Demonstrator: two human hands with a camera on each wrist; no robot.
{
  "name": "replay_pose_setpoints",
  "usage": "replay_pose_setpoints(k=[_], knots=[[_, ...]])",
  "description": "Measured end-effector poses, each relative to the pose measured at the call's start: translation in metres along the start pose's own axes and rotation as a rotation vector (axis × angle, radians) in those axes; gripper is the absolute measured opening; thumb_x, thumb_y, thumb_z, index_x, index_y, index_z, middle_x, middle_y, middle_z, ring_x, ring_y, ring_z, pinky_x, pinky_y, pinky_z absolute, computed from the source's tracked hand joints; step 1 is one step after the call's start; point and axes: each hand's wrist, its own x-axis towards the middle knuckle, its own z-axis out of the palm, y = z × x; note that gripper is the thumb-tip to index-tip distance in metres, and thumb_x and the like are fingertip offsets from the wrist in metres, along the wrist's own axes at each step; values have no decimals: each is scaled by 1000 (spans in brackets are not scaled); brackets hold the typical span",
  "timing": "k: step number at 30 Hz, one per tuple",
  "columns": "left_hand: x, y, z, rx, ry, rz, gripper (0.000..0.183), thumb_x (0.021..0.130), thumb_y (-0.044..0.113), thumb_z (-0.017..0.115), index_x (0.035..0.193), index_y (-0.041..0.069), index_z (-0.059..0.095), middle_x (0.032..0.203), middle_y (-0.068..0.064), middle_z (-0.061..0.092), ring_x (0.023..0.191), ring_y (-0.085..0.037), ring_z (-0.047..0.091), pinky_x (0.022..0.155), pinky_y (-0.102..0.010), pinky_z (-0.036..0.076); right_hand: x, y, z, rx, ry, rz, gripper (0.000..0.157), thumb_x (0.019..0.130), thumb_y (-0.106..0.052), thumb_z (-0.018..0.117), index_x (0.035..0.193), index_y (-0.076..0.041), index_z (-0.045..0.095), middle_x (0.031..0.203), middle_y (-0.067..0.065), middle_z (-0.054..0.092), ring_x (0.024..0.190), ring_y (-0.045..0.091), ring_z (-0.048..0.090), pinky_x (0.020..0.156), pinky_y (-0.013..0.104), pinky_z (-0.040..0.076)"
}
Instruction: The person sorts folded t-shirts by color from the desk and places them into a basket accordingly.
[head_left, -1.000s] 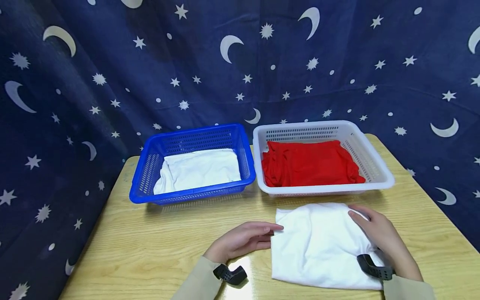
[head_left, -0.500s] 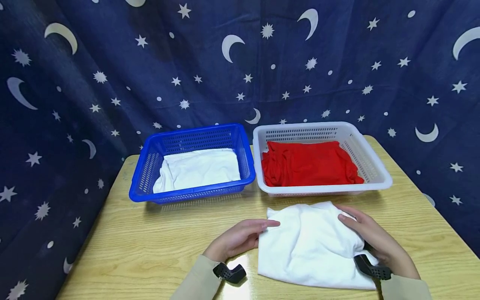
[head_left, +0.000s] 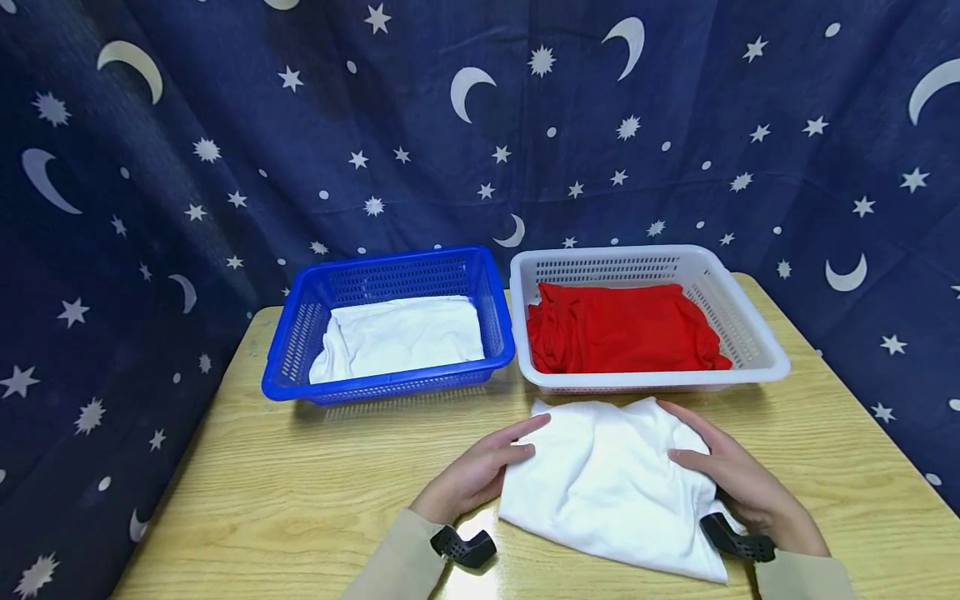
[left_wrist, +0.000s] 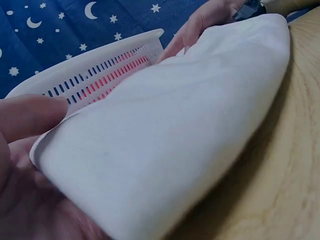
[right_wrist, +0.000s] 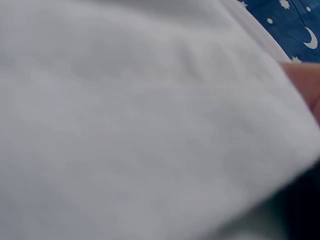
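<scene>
A folded white cloth is between my two hands, in front of the baskets. My left hand holds its left edge, thumb on the near side and a finger along the far corner. In the left wrist view the cloth comes out from between the thumb and the fingers, and a shadow lies under its lower edge. My right hand grips the right side, thumb on top; its other fingers are partly hidden behind the fabric. The cloth fills most of the right wrist view.
A blue basket with folded white cloth stands at the back left. Close beside it is a white basket holding red cloth. Both stand on the wooden table, before a dark blue curtain.
The white cloth has shifted left with my right hand, and its near edge now slants. My left hand has gone from touching the left edge to holding it.
</scene>
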Motion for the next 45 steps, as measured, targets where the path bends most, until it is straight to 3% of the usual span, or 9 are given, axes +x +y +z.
replay_pose_setpoints(k=[9, 16, 19, 25, 33, 37, 41, 43, 45], knots=[[-2, 2, 0, 171, -13, -72, 41, 90, 9, 50, 131, 15, 47, 135, -5, 38, 113, -21, 47, 85, -36, 45, 9, 2, 10, -81, 101, -20, 62, 88, -16, 55, 141, -23, 24, 142, 6, 19, 115, 5, 38, 84, 27, 44], [-2, 5, 0, 458, -23, -1, 54, 83, 5, 59, 131, 24, 45, 138, 8, 33, 128, -11, 23, 95, -30, 36, 9, -3, 13, 166, 80, 24, 60, 91, -9, 48, 142, -24, 20, 139, 6, 22, 108, 14, 48, 82, 39, 46], [-2, 6, -1, 531, -15, 15, 56, 82, 6, 60, 132, 28, 43, 137, 11, 34, 129, -10, 21, 97, -28, 32, 8, -3, 13, 225, 43, 12, 58, 92, -8, 45, 142, -21, 20, 138, 8, 26, 107, 17, 50, 82, 40, 46], [-3, 5, -5, 374, -69, -18, 56, 85, 1, 52, 135, 24, 40, 140, 5, 28, 119, -18, 39, 88, -36, 43, 7, -1, 13, 214, -34, -21, 55, 94, -7, 41, 143, -15, 18, 133, 9, 34, 104, 20, 53, 80, 42, 47], [-4, 4, -6, 246, -108, -44, 53, 86, 1, 51, 135, 20, 40, 141, 1, 26, 112, -23, 48, 83, -42, 45, 4, -5, 14, 114, 36, 97, 53, 93, -16, 46, 141, -22, 25, 132, 8, 35, 104, 20, 52, 81, 41, 47], [-5, 4, -5, 202, -142, -53, 54, 87, 1, 50, 136, 20, 38, 142, 0, 23, 110, -25, 49, 83, -44, 45, 1, -8, 14, 179, -26, 68, 52, 95, -15, 41, 142, -22, 21, 133, 13, 34, 106, 24, 51, 82, 44, 46], [-7, 5, -6, 160, -161, -59, 54, 88, 2, 49, 138, 21, 35, 142, 0, 20, 107, -26, 51, 83, -45, 45, -1, -12, 15, 291, -91, -32, 51, 97, -11, 35, 143, -19, 17, 137, 17, 26, 111, 23, 49, 83, 42, 45], [-8, 5, -7, 138, -162, -60, 55, 89, 3, 49, 138, 21, 34, 140, -3, 27, 104, -26, 53, 82, -46, 45, -2, -15, 16, 348, -96, -74, 50, 97, -9, 33, 143, -18, 17, 140, 14, 22, 113, 20, 46, 86, 39, 44], [-8, 6, -8, 119, -161, -58, 54, 89, 4, 48, 138, 21, 34, 136, -6, 33, 103, -26, 54, 81, -45, 45, -5, -18, 18, 395, -82, -102, 46, 97, -9, 32, 142, -15, 22, 137, 13, 30, 110, 20, 49, 84, 38, 46]])
